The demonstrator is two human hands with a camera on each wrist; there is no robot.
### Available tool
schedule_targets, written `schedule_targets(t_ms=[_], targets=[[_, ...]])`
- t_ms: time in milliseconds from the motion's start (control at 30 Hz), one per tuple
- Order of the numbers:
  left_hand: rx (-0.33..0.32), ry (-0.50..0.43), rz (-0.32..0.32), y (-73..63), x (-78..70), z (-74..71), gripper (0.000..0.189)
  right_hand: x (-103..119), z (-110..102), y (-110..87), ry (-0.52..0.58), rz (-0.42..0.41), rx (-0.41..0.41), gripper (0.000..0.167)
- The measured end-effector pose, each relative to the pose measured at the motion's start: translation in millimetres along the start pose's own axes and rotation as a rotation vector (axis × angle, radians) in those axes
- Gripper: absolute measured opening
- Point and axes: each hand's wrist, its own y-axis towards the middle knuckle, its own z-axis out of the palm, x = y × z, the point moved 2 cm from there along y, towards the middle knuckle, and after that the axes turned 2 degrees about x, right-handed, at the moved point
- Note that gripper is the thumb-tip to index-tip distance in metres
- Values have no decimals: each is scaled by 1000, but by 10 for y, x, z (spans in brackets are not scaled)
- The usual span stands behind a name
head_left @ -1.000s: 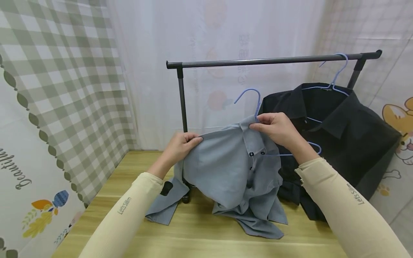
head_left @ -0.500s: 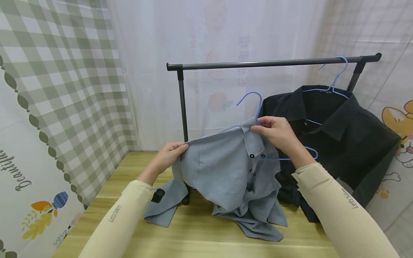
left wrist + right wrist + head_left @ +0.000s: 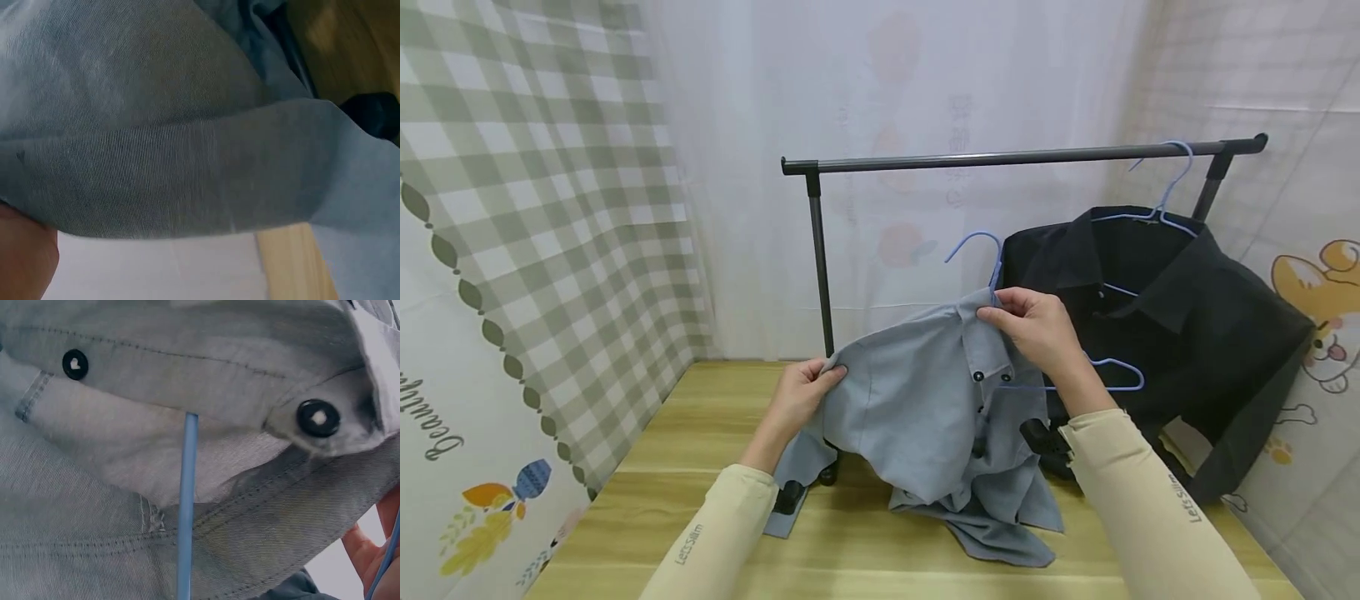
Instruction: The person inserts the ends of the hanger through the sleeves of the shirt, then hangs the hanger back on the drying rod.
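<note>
A grey-blue shirt with dark buttons hangs between the two hands in the head view, its lower part on the wooden table. My left hand pinches the shoulder edge, thumb on top of the cloth. My right hand pinches the collar right at the neck of a blue hanger. The hanger's hook rises above the collar. One hanger end sticks out past the front opening to the right; the other side is hidden in the shirt. In the right wrist view the blue hanger bar passes below the buttoned placket.
A black garment rack stands behind the shirt. On its right end a black shirt hangs from another blue hanger. The wooden table lies below, with a checked curtain at left.
My left hand has shifted left and down along the shirt's shoulder edge, and the cloth between the hands is drawn out longer. My right hand keeps its grip at the collar.
</note>
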Motion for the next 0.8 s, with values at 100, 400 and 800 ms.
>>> schedule_targets(t_ms=[100, 400, 800], targets=[[20, -21, -6, -15, 44, -43, 23, -16, 25, 21, 45, 3, 4, 36], [101, -82, -39, -2, 57, -151, 21, -11, 91, 61, 100, 12, 28, 37], [173, -108, -20, 110, -270, -138, 40, 93, -31, 50, 67, -2, 53, 38]])
